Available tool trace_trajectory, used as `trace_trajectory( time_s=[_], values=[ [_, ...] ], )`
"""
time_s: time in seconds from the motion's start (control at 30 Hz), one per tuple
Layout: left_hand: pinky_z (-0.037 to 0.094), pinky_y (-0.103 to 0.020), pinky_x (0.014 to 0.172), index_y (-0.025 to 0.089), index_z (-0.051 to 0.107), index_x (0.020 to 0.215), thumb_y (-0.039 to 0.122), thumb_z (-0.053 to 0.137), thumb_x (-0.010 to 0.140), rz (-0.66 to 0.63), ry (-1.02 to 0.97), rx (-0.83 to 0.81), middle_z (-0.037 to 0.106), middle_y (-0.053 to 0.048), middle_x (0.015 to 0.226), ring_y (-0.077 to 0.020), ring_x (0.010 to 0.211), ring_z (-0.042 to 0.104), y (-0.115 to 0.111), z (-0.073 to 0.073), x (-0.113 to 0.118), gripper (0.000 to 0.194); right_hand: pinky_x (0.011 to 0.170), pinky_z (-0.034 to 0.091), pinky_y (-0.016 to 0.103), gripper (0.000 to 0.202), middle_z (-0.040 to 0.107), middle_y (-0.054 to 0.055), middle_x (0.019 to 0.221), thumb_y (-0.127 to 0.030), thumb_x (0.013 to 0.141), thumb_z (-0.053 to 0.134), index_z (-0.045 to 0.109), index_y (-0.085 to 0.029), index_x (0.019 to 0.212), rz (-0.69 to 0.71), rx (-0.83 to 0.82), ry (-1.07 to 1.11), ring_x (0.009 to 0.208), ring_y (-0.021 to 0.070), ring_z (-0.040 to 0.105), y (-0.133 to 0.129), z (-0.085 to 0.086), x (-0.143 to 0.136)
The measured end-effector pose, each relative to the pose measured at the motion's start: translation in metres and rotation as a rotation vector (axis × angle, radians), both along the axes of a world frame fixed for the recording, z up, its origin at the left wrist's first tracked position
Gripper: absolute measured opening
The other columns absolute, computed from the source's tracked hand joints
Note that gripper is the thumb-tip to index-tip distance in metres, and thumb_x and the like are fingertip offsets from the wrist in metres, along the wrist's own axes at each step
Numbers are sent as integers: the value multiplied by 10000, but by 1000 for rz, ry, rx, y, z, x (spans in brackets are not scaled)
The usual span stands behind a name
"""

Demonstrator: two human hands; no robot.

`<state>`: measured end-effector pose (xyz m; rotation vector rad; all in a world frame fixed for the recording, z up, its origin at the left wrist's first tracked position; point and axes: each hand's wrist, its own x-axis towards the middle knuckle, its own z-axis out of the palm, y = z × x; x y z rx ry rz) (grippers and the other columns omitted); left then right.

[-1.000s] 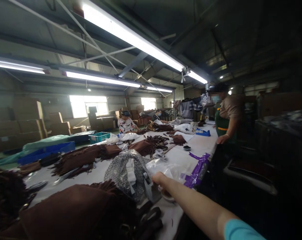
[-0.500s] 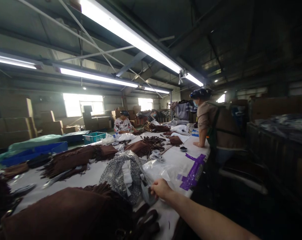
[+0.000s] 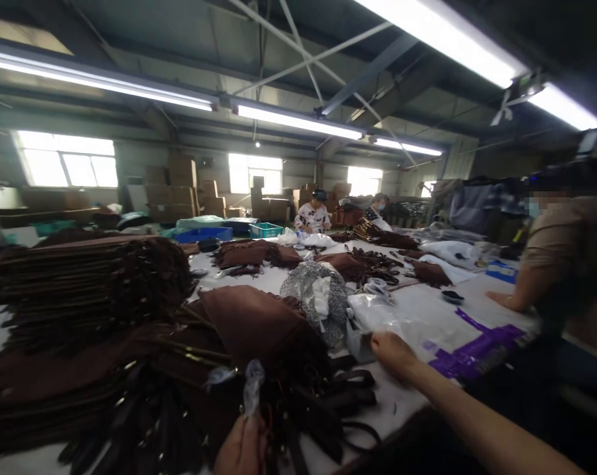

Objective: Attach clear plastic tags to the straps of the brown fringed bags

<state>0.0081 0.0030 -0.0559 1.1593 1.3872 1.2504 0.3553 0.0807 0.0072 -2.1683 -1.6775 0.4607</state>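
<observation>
At the bottom middle my left hand (image 3: pixel 241 443) is closed on a small clear plastic piece (image 3: pixel 253 386), above dark straps (image 3: pixel 322 412). My right hand (image 3: pixel 393 355) is closed at the edge of a small grey container (image 3: pixel 360 342); whether its fingers hold anything is hidden. Left of that container lies a bundle in clear wrap with a speckled surface (image 3: pixel 318 297). A brown fringed bag (image 3: pixel 251 316) rests behind my left hand. Clear plastic bags (image 3: pixel 377 313) lie just beyond my right hand.
A tall stack of brown bags (image 3: pixel 90 284) stands at the left. Purple tape (image 3: pixel 476 349) crosses the table's right edge. A person (image 3: pixel 565 264) leans on the table at the right, and two people sit at the far side. A blue bin (image 3: pixel 204 234) is behind.
The view has swung left, bringing the stack of bags into sight. My left hand has come into view with the clear plastic piece. My right hand remains by the grey container.
</observation>
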Motion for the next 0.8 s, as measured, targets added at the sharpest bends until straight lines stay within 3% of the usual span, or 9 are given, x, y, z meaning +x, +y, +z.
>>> trace_trajectory(
  time_s=[0.13,0.23,0.37,0.53,0.7,0.8],
  values=[
    [407,-273,565,214,598,725,661,431,827,45,156,129,574,-4,592,-168,576,521,-4,-1,1,487,656,436,229,233,699,24,679,-267,850,554,707,-182,695,297,-12,122,682,159,635,-34,10,-64],
    [384,-291,572,231,591,735,541,387,889,62,272,186,588,-17,605,-189,586,535,-6,-3,-2,402,562,422,203,231,686,5,651,-244,837,514,726,-167,787,564,10,477,599,133,591,-58,18,-131],
    [367,-306,558,242,572,725,450,383,901,43,396,183,627,-37,638,-214,608,579,-11,-5,-11,331,612,455,196,318,689,-18,708,-175,800,511,725,-195,1034,791,60,578,626,120,590,-71,27,-205],
    [438,-323,679,231,584,868,321,379,902,14,391,189,699,-72,825,-236,771,643,-23,5,-20,226,627,459,207,563,684,-20,695,-149,744,546,575,-195,1304,712,172,414,621,128,593,-60,19,-249],
    [447,-349,649,232,549,886,312,357,904,53,438,142,714,-96,809,-268,743,672,-25,6,-19,209,595,443,204,554,675,-19,683,-134,721,540,595,-224,1265,619,179,287,603,131,596,-54,11,-258],
    [479,-371,648,208,510,1041,323,332,919,90,422,101,736,-135,882,-296,789,705,-24,1,-18,244,594,444,211,541,671,-19,676,-131,715,534,612,-241,1240,586,174,243,599,135,596,-55,11,-259]
  ],
)
